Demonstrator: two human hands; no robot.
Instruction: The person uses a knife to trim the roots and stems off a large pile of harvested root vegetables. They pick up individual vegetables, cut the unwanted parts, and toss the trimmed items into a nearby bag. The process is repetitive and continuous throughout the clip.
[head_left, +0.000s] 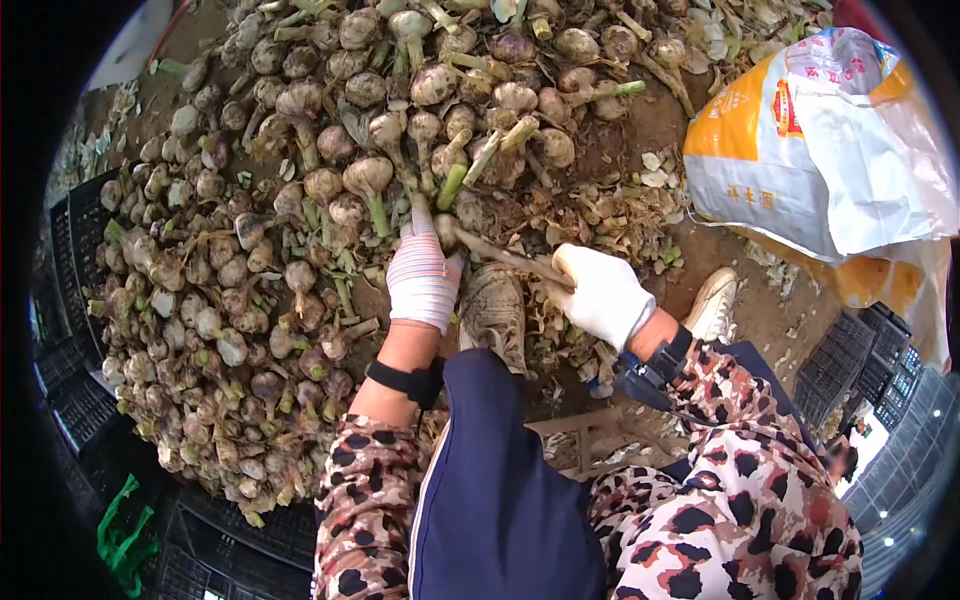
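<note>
A large heap of garlic bulbs (247, 322) with soil and cut stalks covers the ground in front of me and to my left. My left hand (424, 274), in a striped knitted glove, reaches to the heap's near edge, its fingers at a garlic bulb (446, 231) just above my shoe; its grip is partly hidden. In a white glove, my right hand (598, 292) is closed around one end of a long brown stalk or stick (514, 259). The other end of that piece meets the bulb by my left fingers.
Dry skins and leaf scraps (607, 225) litter the soil near my shoe (493, 311). A white and orange woven sack (757, 165) stands at the right. Black plastic crates (834, 364) lie lower right, others (225, 540) lower left. Another person (840, 459) is partly visible at the right edge.
</note>
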